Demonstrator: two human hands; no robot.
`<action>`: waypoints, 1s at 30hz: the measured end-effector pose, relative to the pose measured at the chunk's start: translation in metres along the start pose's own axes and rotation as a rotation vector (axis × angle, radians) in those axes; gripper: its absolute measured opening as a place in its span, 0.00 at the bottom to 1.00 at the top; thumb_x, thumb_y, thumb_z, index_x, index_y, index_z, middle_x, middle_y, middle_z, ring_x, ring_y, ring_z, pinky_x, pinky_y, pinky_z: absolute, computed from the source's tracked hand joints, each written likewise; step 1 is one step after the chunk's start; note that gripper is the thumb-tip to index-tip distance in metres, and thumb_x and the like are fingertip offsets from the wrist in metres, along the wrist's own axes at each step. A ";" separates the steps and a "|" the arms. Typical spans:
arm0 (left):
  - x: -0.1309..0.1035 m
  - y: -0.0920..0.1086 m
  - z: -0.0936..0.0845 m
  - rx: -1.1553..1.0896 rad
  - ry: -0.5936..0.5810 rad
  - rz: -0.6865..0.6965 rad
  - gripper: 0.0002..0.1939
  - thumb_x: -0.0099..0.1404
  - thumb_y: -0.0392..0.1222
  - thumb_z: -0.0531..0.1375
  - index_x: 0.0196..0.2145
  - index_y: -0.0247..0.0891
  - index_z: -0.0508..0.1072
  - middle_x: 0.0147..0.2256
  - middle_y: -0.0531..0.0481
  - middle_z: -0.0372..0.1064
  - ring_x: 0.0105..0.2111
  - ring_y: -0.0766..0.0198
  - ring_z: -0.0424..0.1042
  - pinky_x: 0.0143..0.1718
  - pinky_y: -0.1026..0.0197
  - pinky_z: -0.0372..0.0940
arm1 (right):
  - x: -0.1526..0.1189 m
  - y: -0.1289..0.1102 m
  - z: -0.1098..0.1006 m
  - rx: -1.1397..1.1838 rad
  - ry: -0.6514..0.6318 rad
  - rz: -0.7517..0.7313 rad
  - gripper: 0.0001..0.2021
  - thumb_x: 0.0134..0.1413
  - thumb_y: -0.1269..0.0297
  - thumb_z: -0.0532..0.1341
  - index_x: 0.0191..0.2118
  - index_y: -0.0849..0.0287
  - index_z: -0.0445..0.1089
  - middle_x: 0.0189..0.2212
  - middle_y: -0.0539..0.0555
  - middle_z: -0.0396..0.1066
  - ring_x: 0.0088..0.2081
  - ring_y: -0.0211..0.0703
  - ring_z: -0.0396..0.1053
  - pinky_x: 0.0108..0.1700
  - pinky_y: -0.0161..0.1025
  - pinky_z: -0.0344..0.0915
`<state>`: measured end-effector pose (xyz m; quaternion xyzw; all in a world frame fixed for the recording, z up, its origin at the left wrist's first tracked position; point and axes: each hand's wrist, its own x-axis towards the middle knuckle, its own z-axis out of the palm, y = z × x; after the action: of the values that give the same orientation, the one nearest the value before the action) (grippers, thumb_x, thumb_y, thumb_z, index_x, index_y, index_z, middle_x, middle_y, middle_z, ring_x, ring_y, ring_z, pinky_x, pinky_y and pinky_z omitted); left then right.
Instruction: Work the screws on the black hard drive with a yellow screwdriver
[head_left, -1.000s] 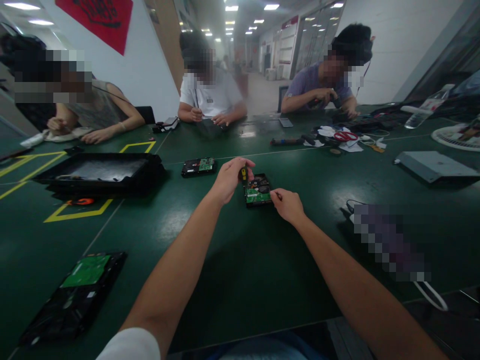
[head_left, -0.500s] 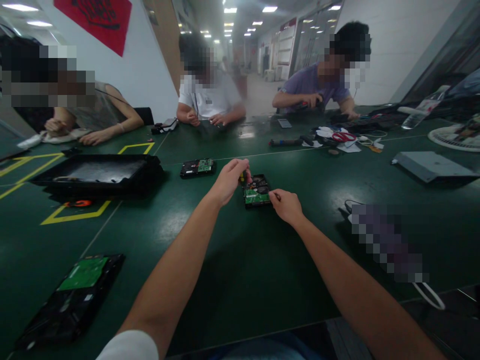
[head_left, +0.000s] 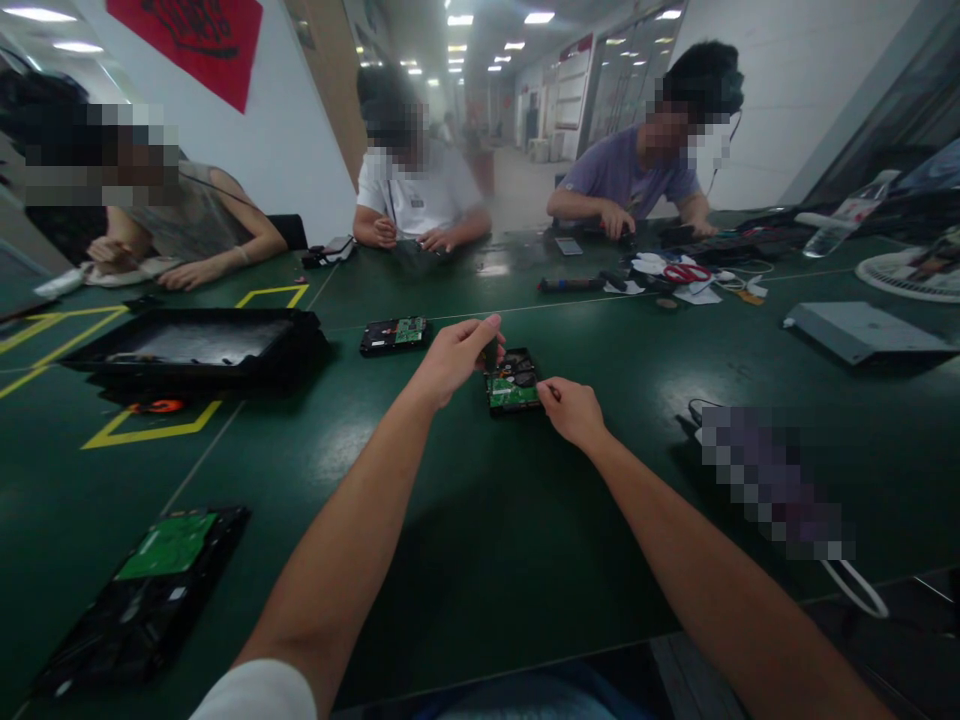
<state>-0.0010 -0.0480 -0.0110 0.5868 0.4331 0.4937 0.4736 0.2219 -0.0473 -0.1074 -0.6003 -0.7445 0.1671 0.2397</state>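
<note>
A hard drive with a green circuit board (head_left: 514, 392) lies on the dark green table in front of me. My left hand (head_left: 461, 358) is closed around a small dark tool, likely a screwdriver (head_left: 491, 354), held upright over the drive's left side; its tip is too small to make out. At the drive's right edge, my right hand (head_left: 571, 408) has its fingers pinched together against the side of the drive.
Another hard drive (head_left: 394, 336) lies beyond my left forearm, and a larger one (head_left: 146, 600) at the near left. Black trays (head_left: 199, 345) stand at the left. A grey metal box (head_left: 870, 332) is at the right. Three people sit across the table.
My left hand has shifted slightly left and turned, and the tool in it shows at a different angle. My right hand and the drive stay put. Across the table, the right-hand person's hand has lowered.
</note>
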 end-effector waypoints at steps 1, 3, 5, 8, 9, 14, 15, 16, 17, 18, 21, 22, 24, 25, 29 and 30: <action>0.000 0.000 0.000 -0.020 -0.004 -0.021 0.26 0.65 0.66 0.61 0.33 0.38 0.77 0.33 0.44 0.76 0.33 0.60 0.74 0.35 0.58 0.68 | 0.001 0.001 0.001 -0.007 0.005 -0.005 0.17 0.72 0.54 0.52 0.42 0.54 0.78 0.31 0.51 0.78 0.32 0.43 0.72 0.32 0.37 0.57; 0.000 -0.001 0.000 -0.060 -0.008 -0.063 0.28 0.64 0.68 0.60 0.34 0.37 0.77 0.33 0.43 0.76 0.33 0.59 0.75 0.36 0.57 0.69 | 0.001 0.003 0.003 -0.028 0.023 -0.015 0.17 0.72 0.55 0.53 0.42 0.54 0.78 0.32 0.51 0.78 0.33 0.43 0.72 0.32 0.37 0.56; 0.000 -0.004 0.001 -0.111 -0.011 -0.099 0.30 0.64 0.70 0.59 0.34 0.37 0.77 0.31 0.44 0.75 0.32 0.59 0.74 0.36 0.57 0.70 | 0.002 0.005 0.005 -0.043 0.038 -0.028 0.17 0.71 0.54 0.53 0.42 0.54 0.78 0.33 0.52 0.79 0.33 0.43 0.72 0.32 0.37 0.56; 0.002 -0.008 0.002 -0.191 0.016 -0.124 0.32 0.65 0.72 0.56 0.31 0.37 0.75 0.28 0.45 0.72 0.30 0.60 0.73 0.35 0.56 0.71 | 0.002 0.007 0.006 -0.029 0.038 -0.039 0.18 0.72 0.54 0.53 0.43 0.53 0.78 0.34 0.52 0.79 0.34 0.43 0.72 0.32 0.37 0.56; 0.002 -0.008 0.003 -0.204 0.033 -0.127 0.32 0.65 0.73 0.56 0.31 0.38 0.74 0.27 0.46 0.71 0.30 0.60 0.73 0.35 0.56 0.71 | 0.002 0.008 0.006 -0.023 0.034 -0.034 0.18 0.72 0.54 0.53 0.44 0.53 0.78 0.34 0.52 0.79 0.33 0.43 0.72 0.32 0.37 0.56; 0.002 -0.008 0.006 -0.169 0.022 -0.099 0.27 0.66 0.68 0.59 0.29 0.38 0.72 0.27 0.47 0.69 0.29 0.61 0.71 0.33 0.58 0.70 | 0.002 0.006 0.006 -0.021 0.038 -0.037 0.17 0.71 0.54 0.53 0.43 0.53 0.78 0.34 0.52 0.79 0.33 0.43 0.72 0.32 0.37 0.56; 0.001 -0.007 0.006 -0.159 0.007 -0.085 0.26 0.66 0.66 0.60 0.29 0.38 0.72 0.28 0.47 0.69 0.29 0.61 0.71 0.34 0.58 0.70 | 0.002 0.006 0.005 -0.018 0.038 -0.035 0.17 0.71 0.54 0.53 0.43 0.53 0.78 0.33 0.52 0.78 0.33 0.43 0.72 0.32 0.37 0.56; 0.001 -0.006 0.006 -0.151 0.001 -0.074 0.24 0.66 0.64 0.61 0.30 0.38 0.72 0.28 0.47 0.69 0.30 0.61 0.71 0.34 0.58 0.70 | 0.001 0.005 0.005 -0.012 0.036 -0.028 0.17 0.72 0.54 0.53 0.43 0.53 0.78 0.32 0.52 0.78 0.32 0.43 0.72 0.32 0.37 0.56; 0.001 -0.006 0.007 -0.142 0.003 -0.067 0.23 0.66 0.62 0.62 0.30 0.38 0.72 0.29 0.48 0.68 0.31 0.61 0.71 0.34 0.58 0.69 | 0.001 0.004 0.004 -0.006 0.029 -0.017 0.18 0.72 0.53 0.53 0.43 0.53 0.78 0.32 0.52 0.78 0.31 0.43 0.72 0.32 0.37 0.57; 0.000 -0.006 0.006 -0.130 0.012 -0.061 0.22 0.67 0.61 0.62 0.31 0.38 0.72 0.30 0.48 0.68 0.31 0.61 0.71 0.34 0.59 0.69 | 0.001 0.004 0.004 -0.001 0.021 -0.005 0.18 0.71 0.53 0.53 0.43 0.53 0.78 0.31 0.52 0.78 0.31 0.42 0.72 0.31 0.37 0.57; 0.000 -0.005 0.005 -0.039 0.035 -0.033 0.19 0.68 0.59 0.61 0.33 0.39 0.73 0.32 0.48 0.69 0.33 0.62 0.70 0.35 0.60 0.67 | 0.001 0.003 0.003 -0.005 0.007 0.006 0.17 0.71 0.54 0.54 0.44 0.54 0.78 0.33 0.52 0.78 0.32 0.43 0.72 0.32 0.37 0.57; 0.000 -0.004 0.004 0.006 0.035 -0.015 0.19 0.68 0.59 0.60 0.33 0.39 0.73 0.32 0.49 0.70 0.34 0.62 0.70 0.35 0.61 0.66 | 0.001 0.003 0.003 -0.009 0.006 0.002 0.17 0.71 0.54 0.53 0.44 0.54 0.78 0.33 0.52 0.78 0.33 0.43 0.72 0.32 0.37 0.58; -0.001 -0.002 0.003 0.080 0.034 0.024 0.19 0.69 0.58 0.60 0.33 0.39 0.72 0.32 0.48 0.71 0.35 0.62 0.71 0.37 0.61 0.65 | 0.001 0.004 0.003 -0.016 0.006 -0.006 0.17 0.72 0.54 0.53 0.44 0.54 0.78 0.33 0.52 0.78 0.33 0.43 0.72 0.33 0.37 0.58; -0.001 -0.001 0.003 0.098 0.034 0.037 0.19 0.69 0.58 0.60 0.33 0.39 0.72 0.32 0.48 0.71 0.35 0.62 0.71 0.37 0.61 0.65 | 0.002 0.004 0.003 -0.020 0.009 -0.010 0.18 0.72 0.54 0.53 0.44 0.54 0.78 0.33 0.52 0.78 0.33 0.43 0.72 0.33 0.37 0.58; -0.004 0.003 0.003 0.065 0.003 0.023 0.19 0.68 0.58 0.62 0.35 0.38 0.71 0.32 0.47 0.74 0.34 0.61 0.73 0.38 0.59 0.65 | 0.002 0.005 0.004 -0.026 0.010 -0.018 0.17 0.72 0.55 0.53 0.44 0.54 0.78 0.33 0.53 0.78 0.33 0.43 0.72 0.33 0.37 0.58; -0.004 0.003 0.003 0.055 -0.007 0.016 0.19 0.67 0.58 0.62 0.35 0.38 0.70 0.32 0.47 0.75 0.34 0.61 0.73 0.37 0.59 0.65 | 0.002 0.005 0.004 -0.019 0.004 -0.017 0.17 0.72 0.55 0.52 0.44 0.54 0.78 0.33 0.52 0.78 0.32 0.42 0.72 0.33 0.37 0.58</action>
<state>0.0017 -0.0531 -0.0087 0.6046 0.4402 0.4835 0.4549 0.2233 -0.0441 -0.1125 -0.5966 -0.7505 0.1569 0.2369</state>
